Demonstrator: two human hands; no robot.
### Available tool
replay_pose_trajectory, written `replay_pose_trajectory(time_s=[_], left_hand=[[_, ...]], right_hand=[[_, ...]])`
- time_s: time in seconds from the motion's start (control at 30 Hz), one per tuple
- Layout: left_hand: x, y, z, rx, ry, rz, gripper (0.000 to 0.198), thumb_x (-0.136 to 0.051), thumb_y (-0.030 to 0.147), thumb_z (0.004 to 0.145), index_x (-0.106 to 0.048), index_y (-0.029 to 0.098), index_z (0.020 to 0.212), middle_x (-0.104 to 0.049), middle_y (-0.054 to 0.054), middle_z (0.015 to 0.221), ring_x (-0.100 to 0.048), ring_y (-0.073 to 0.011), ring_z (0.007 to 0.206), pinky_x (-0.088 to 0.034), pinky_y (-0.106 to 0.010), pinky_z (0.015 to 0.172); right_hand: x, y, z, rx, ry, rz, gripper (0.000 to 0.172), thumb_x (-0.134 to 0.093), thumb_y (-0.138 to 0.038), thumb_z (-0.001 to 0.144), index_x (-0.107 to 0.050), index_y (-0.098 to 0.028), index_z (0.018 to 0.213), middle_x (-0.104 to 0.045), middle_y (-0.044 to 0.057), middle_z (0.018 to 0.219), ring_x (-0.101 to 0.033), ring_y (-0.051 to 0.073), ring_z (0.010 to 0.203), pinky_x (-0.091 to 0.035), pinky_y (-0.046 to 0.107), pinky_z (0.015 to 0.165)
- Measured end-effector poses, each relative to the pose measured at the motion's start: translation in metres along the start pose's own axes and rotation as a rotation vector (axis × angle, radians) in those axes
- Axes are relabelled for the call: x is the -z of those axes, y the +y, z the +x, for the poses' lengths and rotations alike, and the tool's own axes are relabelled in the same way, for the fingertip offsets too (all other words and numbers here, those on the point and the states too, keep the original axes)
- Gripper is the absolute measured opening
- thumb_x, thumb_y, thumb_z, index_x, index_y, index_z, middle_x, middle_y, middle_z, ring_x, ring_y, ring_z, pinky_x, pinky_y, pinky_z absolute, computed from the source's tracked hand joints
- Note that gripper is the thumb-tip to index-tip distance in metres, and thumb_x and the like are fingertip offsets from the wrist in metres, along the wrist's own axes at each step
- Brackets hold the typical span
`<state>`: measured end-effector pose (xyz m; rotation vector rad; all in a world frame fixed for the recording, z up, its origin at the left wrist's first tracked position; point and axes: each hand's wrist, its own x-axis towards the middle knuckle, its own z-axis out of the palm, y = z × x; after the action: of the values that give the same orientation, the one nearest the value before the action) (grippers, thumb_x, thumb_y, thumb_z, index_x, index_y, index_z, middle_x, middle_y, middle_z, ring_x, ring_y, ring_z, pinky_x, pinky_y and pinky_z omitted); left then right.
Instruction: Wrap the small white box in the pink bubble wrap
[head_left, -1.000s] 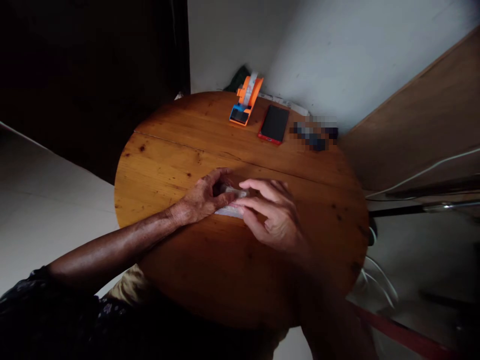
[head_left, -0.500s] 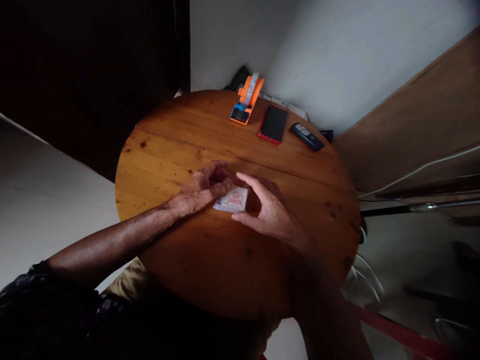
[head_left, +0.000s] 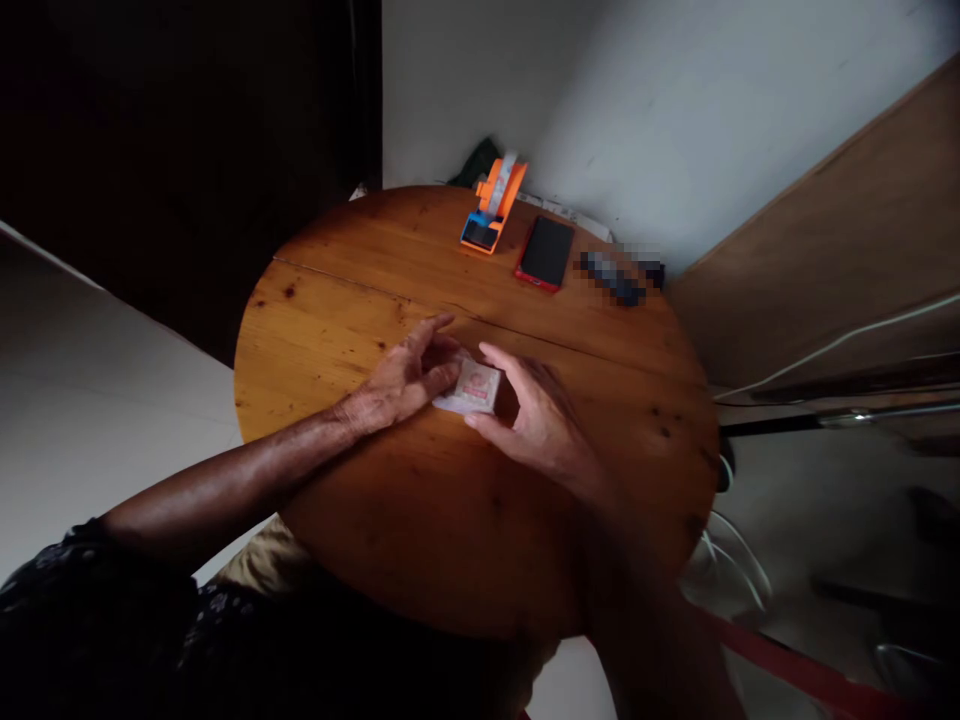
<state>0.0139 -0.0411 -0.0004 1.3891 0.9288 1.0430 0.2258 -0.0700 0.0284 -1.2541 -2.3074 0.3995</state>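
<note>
A small whitish block-like packet point(head_left: 476, 385) with a red print on top sits low over the middle of the round wooden table; its exact kind is not plain. My left hand point(head_left: 412, 375) grips its left end, the thumb over the top and the fingers behind, hiding that end. From the right, my right hand point(head_left: 536, 415) curves around the packet, thumb at the near edge and forefinger at the far right corner. A gap shows between this palm and the packet.
Toward the back of the wooden table point(head_left: 337, 310) stand an orange and blue tape dispenser point(head_left: 495, 205) and a dark-screened phone with a red edge point(head_left: 546, 252). Right of them lies a pixelated dark object point(head_left: 615, 277). A wall rises behind; white cables point(head_left: 739, 550) hang at right.
The packet has shifted slightly right and up. My right thumb and forefinger have come in closer around it. My left hand has barely moved.
</note>
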Motion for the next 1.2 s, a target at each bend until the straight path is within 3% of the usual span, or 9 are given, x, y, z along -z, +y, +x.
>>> replay_pose_trajectory(time_s=[0.1,0.17,0.3,0.43,0.63,0.77,0.97,1.2], left_hand=[[0.003,-0.004,0.003,0.066,0.097,-0.116,0.058,-0.067,0.020,0.082,-0.050,0.017,0.137,-0.067,-0.010,0.115,-0.066,-0.0202,0.102,-0.055,-0.034,0.088],[0.003,-0.005,0.005,0.088,0.124,-0.131,0.056,-0.065,0.015,0.080,-0.053,0.017,0.134,-0.068,-0.008,0.111,-0.066,-0.0189,0.100,-0.055,-0.032,0.086],[0.003,-0.002,0.004,0.110,0.089,-0.132,0.055,-0.062,0.012,0.080,-0.054,0.017,0.134,-0.069,-0.005,0.107,-0.067,-0.0165,0.095,-0.054,-0.027,0.079],[0.003,0.001,0.003,0.110,0.042,-0.092,0.056,-0.062,0.014,0.080,-0.052,0.015,0.135,-0.070,-0.006,0.107,-0.066,-0.0145,0.091,-0.054,-0.026,0.078],[0.004,-0.004,0.004,0.083,0.041,-0.056,0.059,-0.063,0.016,0.079,-0.050,0.014,0.136,-0.070,-0.009,0.107,-0.067,-0.0177,0.096,-0.052,-0.030,0.082],[0.004,-0.005,0.004,0.083,0.050,-0.040,0.058,-0.061,0.015,0.078,-0.052,0.016,0.136,-0.071,-0.008,0.109,-0.066,-0.0171,0.097,-0.052,-0.029,0.083],[0.001,0.002,0.001,0.109,0.003,-0.012,0.064,-0.058,0.014,0.079,-0.047,0.012,0.141,-0.072,-0.012,0.112,-0.065,-0.0155,0.089,-0.051,-0.029,0.077],[-0.003,0.008,-0.002,0.097,-0.018,-0.046,0.063,-0.064,0.016,0.077,-0.051,0.015,0.138,-0.070,-0.010,0.112,-0.065,-0.0166,0.094,-0.052,-0.029,0.080]], right_hand=[[0.008,-0.002,-0.001,0.032,0.033,0.037,0.068,-0.068,-0.033,0.083,-0.046,-0.025,0.147,-0.061,0.011,0.144,-0.058,0.034,0.129,-0.045,0.055,0.108],[0.013,-0.005,-0.001,0.064,0.088,0.051,0.057,-0.066,-0.031,0.085,-0.054,-0.025,0.140,-0.061,0.011,0.143,-0.057,0.032,0.131,-0.044,0.054,0.110],[0.012,-0.006,0.000,0.121,0.159,0.012,0.030,-0.063,-0.028,0.086,-0.070,-0.026,0.116,-0.064,0.009,0.139,-0.060,0.031,0.126,-0.045,0.054,0.106],[0.005,-0.005,0.001,0.176,0.182,0.021,0.018,-0.063,-0.024,0.086,-0.074,-0.026,0.101,-0.070,0.007,0.128,-0.066,0.030,0.117,-0.049,0.052,0.100],[0.019,-0.006,-0.001,0.038,0.441,0.211,0.014,-0.064,-0.020,0.089,-0.074,-0.027,0.096,-0.075,0.005,0.113,-0.071,0.025,0.105,-0.055,0.047,0.096],[0.019,-0.003,0.001,0.061,0.366,0.231,0.011,-0.066,-0.020,0.088,-0.074,-0.026,0.091,-0.075,0.005,0.111,-0.071,0.024,0.104,-0.056,0.046,0.095],[0.004,0.005,0.003,0.130,0.191,0.101,0.015,-0.068,-0.020,0.087,-0.076,-0.027,0.098,-0.074,0.006,0.116,-0.069,0.025,0.108,-0.052,0.047,0.096],[-0.004,-0.002,0.003,0.182,0.312,-0.069,0.015,-0.064,-0.017,0.091,-0.073,-0.026,0.085,-0.078,0.002,0.108,-0.070,0.023,0.098,-0.049,0.043,0.089]])
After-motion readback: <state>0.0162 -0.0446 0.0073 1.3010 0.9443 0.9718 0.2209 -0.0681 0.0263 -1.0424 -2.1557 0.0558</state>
